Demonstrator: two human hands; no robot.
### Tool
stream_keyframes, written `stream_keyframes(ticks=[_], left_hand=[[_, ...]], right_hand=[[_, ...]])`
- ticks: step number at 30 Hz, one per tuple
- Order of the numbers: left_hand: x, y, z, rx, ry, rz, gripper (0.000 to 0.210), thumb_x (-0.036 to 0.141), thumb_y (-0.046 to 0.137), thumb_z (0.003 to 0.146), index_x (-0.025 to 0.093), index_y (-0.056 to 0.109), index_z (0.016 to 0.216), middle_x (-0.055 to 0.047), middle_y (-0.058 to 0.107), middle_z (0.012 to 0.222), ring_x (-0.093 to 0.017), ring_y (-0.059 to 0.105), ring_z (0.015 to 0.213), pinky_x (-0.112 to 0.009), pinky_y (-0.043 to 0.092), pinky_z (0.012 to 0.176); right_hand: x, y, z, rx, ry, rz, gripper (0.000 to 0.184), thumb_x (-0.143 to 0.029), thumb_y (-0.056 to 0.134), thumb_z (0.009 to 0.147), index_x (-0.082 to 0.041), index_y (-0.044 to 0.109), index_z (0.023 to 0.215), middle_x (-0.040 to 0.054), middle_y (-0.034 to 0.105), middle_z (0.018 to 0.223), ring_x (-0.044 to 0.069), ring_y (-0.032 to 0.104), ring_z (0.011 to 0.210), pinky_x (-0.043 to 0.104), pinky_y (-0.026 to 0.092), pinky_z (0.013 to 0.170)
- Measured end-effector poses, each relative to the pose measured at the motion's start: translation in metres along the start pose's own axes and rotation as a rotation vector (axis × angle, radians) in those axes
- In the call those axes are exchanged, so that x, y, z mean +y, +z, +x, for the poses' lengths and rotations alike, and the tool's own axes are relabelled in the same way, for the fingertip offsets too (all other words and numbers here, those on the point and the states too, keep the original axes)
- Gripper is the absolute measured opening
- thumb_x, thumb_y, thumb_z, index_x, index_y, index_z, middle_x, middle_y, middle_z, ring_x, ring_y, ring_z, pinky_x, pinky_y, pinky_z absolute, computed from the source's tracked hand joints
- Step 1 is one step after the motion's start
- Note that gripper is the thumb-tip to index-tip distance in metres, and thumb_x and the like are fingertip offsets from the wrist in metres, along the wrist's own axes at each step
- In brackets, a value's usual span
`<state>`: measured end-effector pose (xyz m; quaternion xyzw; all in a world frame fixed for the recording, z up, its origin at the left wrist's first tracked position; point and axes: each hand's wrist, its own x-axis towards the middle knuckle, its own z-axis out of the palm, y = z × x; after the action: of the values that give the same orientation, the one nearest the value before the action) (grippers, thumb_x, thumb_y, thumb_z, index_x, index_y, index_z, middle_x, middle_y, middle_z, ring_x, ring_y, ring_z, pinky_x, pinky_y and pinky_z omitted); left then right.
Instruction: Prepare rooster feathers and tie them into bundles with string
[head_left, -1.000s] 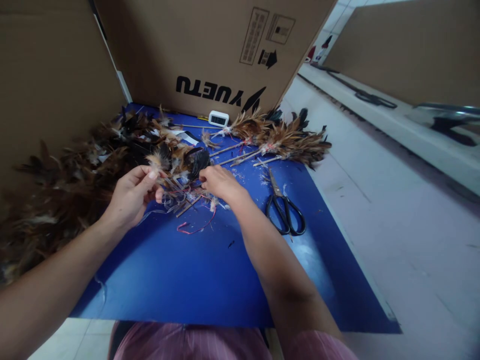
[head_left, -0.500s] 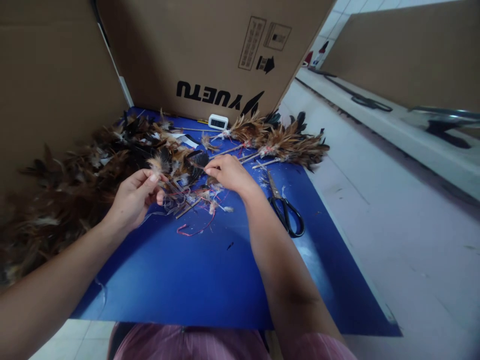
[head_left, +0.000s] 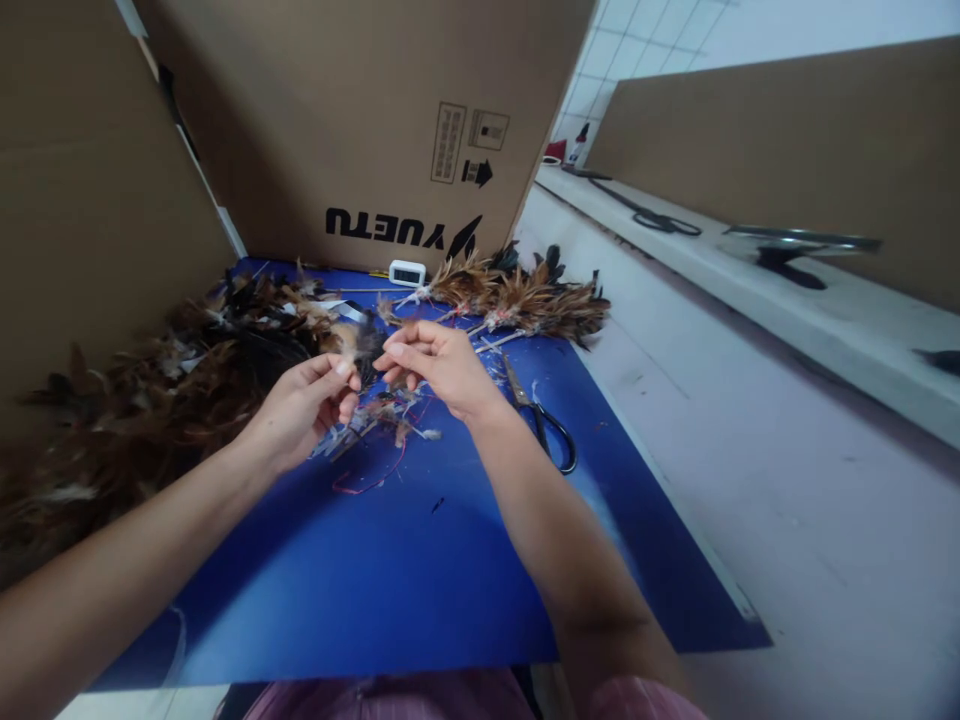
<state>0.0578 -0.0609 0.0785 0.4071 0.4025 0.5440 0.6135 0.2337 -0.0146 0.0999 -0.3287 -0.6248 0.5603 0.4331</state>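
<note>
My left hand is closed in a pinch on pale, fluffy feathers, which stick up past the thumb. Close beside it on the right, my right hand has its thumb and fingers drawn together; what is in them, if anything, is blurred. Dark fluff shows between the two hands. Below them, feather scraps and a red string lie on the blue board. A large heap of brown and black feathers spreads along the left side.
Several feather bundles on sticks lie at the back right. Black-handled scissors rest right of my right forearm. A small white digital display stands before the cardboard box. Another pair of scissors lies on the ledge at right.
My right hand has come left, close to my left hand. The left hand still pinches the pale feathers. The camera view has shifted, so the background sits further left and lower.
</note>
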Motion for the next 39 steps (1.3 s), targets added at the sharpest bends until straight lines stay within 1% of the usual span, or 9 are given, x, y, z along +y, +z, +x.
stream_keyframes(ticks=[4, 7, 9, 12, 20, 27, 30, 34, 39], left_hand=[[-0.003, 0.030, 0.010, -0.114, -0.002, -0.014, 0.024, 0.032, 0.077, 0.070, 0.015, 0.059, 0.067, 0.002, 0.056, 0.061, -0.006, 0.047, 0.043, -0.019, 0.038, 0.042], [-0.008, 0.047, 0.017, -0.169, 0.024, -0.027, 0.024, 0.033, 0.077, 0.070, 0.016, 0.059, 0.067, 0.002, 0.056, 0.062, -0.006, 0.047, 0.043, -0.019, 0.037, 0.043], [-0.010, 0.055, 0.021, -0.170, 0.055, -0.043, 0.024, 0.033, 0.076, 0.071, 0.017, 0.059, 0.067, 0.002, 0.056, 0.062, -0.006, 0.047, 0.044, -0.019, 0.037, 0.043], [-0.013, 0.062, 0.024, -0.122, 0.094, -0.061, 0.023, 0.032, 0.076, 0.070, 0.017, 0.059, 0.067, 0.003, 0.056, 0.062, -0.006, 0.047, 0.044, -0.019, 0.038, 0.043], [-0.015, 0.057, 0.024, -0.054, 0.203, -0.040, 0.024, 0.033, 0.074, 0.074, 0.015, 0.059, 0.069, 0.002, 0.056, 0.064, -0.005, 0.046, 0.043, -0.018, 0.038, 0.042], [-0.022, 0.056, 0.025, -0.016, 0.299, -0.028, 0.024, 0.034, 0.075, 0.073, 0.015, 0.060, 0.070, 0.002, 0.055, 0.060, -0.006, 0.048, 0.044, -0.018, 0.041, 0.042], [-0.024, 0.056, 0.027, 0.013, 0.330, -0.018, 0.026, 0.035, 0.076, 0.072, 0.015, 0.059, 0.072, 0.002, 0.057, 0.063, -0.006, 0.048, 0.044, -0.018, 0.040, 0.040], [-0.026, 0.055, 0.029, 0.013, 0.359, -0.011, 0.025, 0.034, 0.075, 0.073, 0.015, 0.060, 0.074, 0.001, 0.059, 0.066, -0.006, 0.049, 0.044, -0.019, 0.041, 0.041], [-0.028, 0.054, 0.029, 0.031, 0.407, 0.024, 0.022, 0.033, 0.073, 0.075, 0.015, 0.060, 0.074, 0.002, 0.058, 0.065, -0.007, 0.049, 0.043, -0.019, 0.041, 0.040]], right_hand=[[-0.006, -0.014, -0.013, 0.118, -0.132, -0.007, 0.019, -0.034, 0.069, 0.074, -0.017, 0.064, 0.082, 0.0000, 0.065, 0.073, 0.010, 0.060, 0.065, 0.020, 0.043, 0.050], [-0.010, -0.021, -0.019, 0.204, -0.159, -0.041, 0.020, -0.036, 0.071, 0.072, -0.018, 0.065, 0.078, -0.0021, 0.062, 0.068, 0.008, 0.055, 0.061, 0.021, 0.043, 0.051], [-0.013, -0.022, -0.021, 0.246, -0.170, -0.058, 0.017, -0.034, 0.069, 0.074, -0.018, 0.065, 0.077, -0.0021, 0.062, 0.069, 0.008, 0.055, 0.060, 0.022, 0.044, 0.054], [-0.013, -0.021, -0.020, 0.300, -0.194, -0.089, 0.010, -0.028, 0.067, 0.076, -0.018, 0.066, 0.078, -0.0014, 0.064, 0.072, 0.008, 0.057, 0.063, 0.022, 0.046, 0.058], [-0.006, -0.012, -0.012, 0.355, -0.268, -0.205, 0.009, -0.027, 0.066, 0.077, -0.018, 0.065, 0.076, -0.0008, 0.066, 0.076, 0.010, 0.061, 0.068, 0.022, 0.047, 0.059], [-0.003, -0.005, -0.013, 0.362, -0.264, -0.199, 0.009, -0.027, 0.065, 0.078, -0.018, 0.066, 0.077, -0.0018, 0.065, 0.071, 0.008, 0.060, 0.062, 0.021, 0.046, 0.056], [-0.003, -0.003, -0.014, 0.363, -0.269, -0.193, 0.008, -0.025, 0.064, 0.079, -0.018, 0.066, 0.077, -0.0016, 0.065, 0.072, 0.008, 0.061, 0.062, 0.021, 0.048, 0.057], [-0.002, -0.002, -0.014, 0.354, -0.280, -0.186, 0.007, -0.025, 0.064, 0.079, -0.018, 0.065, 0.077, -0.0010, 0.066, 0.076, 0.008, 0.062, 0.062, 0.022, 0.050, 0.059], [0.001, -0.003, -0.013, 0.394, -0.314, -0.272, 0.006, -0.025, 0.064, 0.079, -0.019, 0.066, 0.077, 0.0000, 0.066, 0.079, 0.009, 0.062, 0.068, 0.023, 0.050, 0.063]])
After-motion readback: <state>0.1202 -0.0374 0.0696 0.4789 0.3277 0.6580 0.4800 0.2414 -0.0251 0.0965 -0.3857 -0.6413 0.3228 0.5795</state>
